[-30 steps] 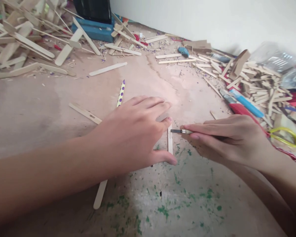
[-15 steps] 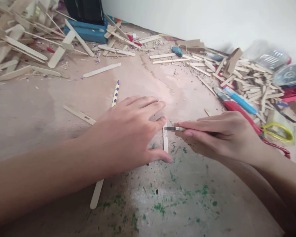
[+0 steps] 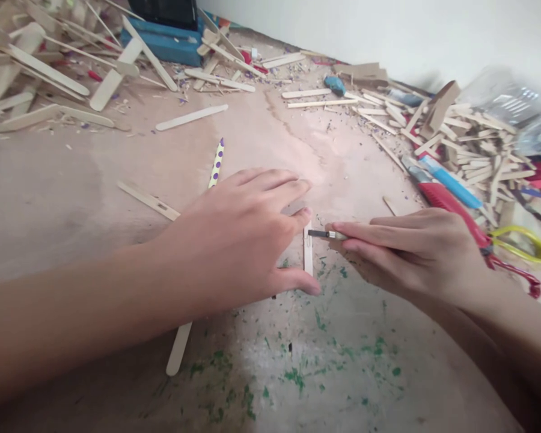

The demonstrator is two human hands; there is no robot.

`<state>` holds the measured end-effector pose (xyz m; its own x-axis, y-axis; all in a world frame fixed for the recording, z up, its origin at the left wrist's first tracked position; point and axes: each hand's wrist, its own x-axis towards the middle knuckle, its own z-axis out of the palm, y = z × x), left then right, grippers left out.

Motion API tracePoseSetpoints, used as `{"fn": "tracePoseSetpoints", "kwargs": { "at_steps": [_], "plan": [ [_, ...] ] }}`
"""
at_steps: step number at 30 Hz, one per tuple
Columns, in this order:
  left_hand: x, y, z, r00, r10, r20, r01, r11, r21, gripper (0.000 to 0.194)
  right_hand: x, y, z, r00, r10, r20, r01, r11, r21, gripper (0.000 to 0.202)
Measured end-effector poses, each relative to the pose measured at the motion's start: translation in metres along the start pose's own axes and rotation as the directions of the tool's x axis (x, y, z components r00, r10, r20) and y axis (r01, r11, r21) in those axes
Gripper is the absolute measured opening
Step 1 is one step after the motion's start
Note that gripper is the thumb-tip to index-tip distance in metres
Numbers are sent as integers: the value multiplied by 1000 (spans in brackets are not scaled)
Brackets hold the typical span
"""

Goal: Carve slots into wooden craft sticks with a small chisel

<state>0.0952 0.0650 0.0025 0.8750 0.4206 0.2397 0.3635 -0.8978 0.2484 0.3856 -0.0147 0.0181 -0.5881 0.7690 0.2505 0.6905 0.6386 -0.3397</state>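
Note:
A narrow wooden craft stick (image 3: pixel 308 258) lies on the table, marked or cut in its upper part. My left hand (image 3: pixel 243 234) spans it with fingers spread, the forefinger pressing near its far end and the thumb near its close end. From the right, my right hand (image 3: pixel 410 246) grips a slim craft knife (image 3: pixel 321 234) between thumb and fingers. Its dark blade reaches the stick between my left forefinger and thumb. Partly under my left hand and forearm lie a stick with a small slot (image 3: pixel 155 204), a purple-dotted pencil (image 3: pixel 216 163) and a rounded craft stick (image 3: pixel 179 349).
Heaped wooden sticks (image 3: pixel 31 66) fill the far left beside a blue stand (image 3: pixel 175 48). To the right are cut stick pieces (image 3: pixel 473 144), a blue-and-red cutter (image 3: pixel 451 186), yellow-and-red-handled scissors (image 3: pixel 520 243) and a clear plastic bottle (image 3: pixel 509 99). Green paint specks mark the near tabletop.
The whole view has shifted slightly, so things appear a little higher and further right. Both hands keep their grip, and the knife blade stays at the stick.

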Motion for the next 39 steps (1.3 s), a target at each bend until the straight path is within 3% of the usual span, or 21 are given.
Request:
{"fn": "tracePoseSetpoints", "kwargs": {
  "at_steps": [5,17,39],
  "plan": [
    [-1,0,0,1000,4,-2,-4,1000,28,78,-2,-3,2,999,-23,-25,21,995,-102,27],
    [-1,-1,1,1000,13,-16,-13,1000,27,83,3,-6,-5,994,93,60,-102,981,165,31],
    [1,1,-3,999,-11,53,11,1000,-1,82,5,0,-8,994,16,108,-37,979,199,30]
  ]
}}
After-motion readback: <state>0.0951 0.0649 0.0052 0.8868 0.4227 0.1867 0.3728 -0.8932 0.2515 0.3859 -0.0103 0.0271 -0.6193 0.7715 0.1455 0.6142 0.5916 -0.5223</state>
